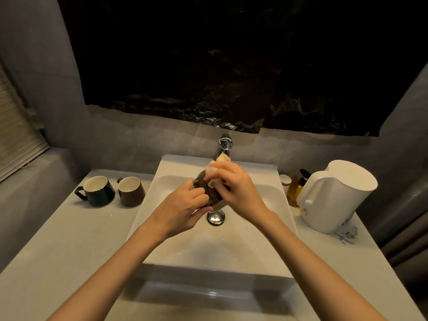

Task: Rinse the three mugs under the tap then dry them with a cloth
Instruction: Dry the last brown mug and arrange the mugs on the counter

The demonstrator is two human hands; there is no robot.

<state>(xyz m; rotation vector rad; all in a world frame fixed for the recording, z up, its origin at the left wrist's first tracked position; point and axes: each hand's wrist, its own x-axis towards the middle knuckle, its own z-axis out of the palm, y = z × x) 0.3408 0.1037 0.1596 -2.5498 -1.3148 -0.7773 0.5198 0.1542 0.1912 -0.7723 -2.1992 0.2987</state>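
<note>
Left hand (183, 205): curled round tilted mug (206, 190) above sink (220, 249)
Right hand (234, 188): pinching cloth (217, 163) against mug
Risk: probably a slip from the one-handed hold, chipping on sink

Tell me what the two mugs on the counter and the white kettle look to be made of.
The dark mug: likely glazed ceramic; glossy near-black outside, pale inside. The brown mug: probably the same; brown glaze with a soft sheen, cream inside. The kettle: seems matte white plastic, smooth with no sharp glints, though coated metal is possible.
</note>
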